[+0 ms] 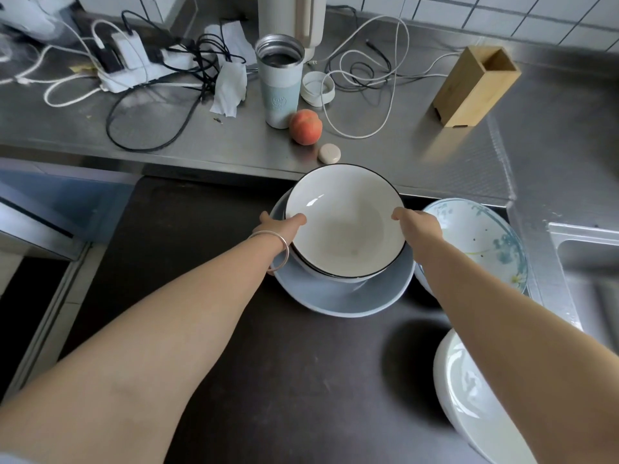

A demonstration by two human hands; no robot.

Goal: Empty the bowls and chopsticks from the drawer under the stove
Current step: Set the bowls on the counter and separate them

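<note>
While both hands clamp white bowl [345, 222] by opposite rims, left hand [281, 226] thumb over left edge, right hand [417, 222] over right, bowl sits atop stack in blue plate [338, 299] on dark stovetop [234, 329]. Keep level, lower centred, release evenly. Patterned bowl [485, 236] close right, mind rims.

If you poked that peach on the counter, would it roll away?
Probably a little. The round orange peach sits loose on the smooth steel counter, so a poke should roll it. It likely wouldn't go far: the pale blue steel tumbler stands right beside it.
</note>
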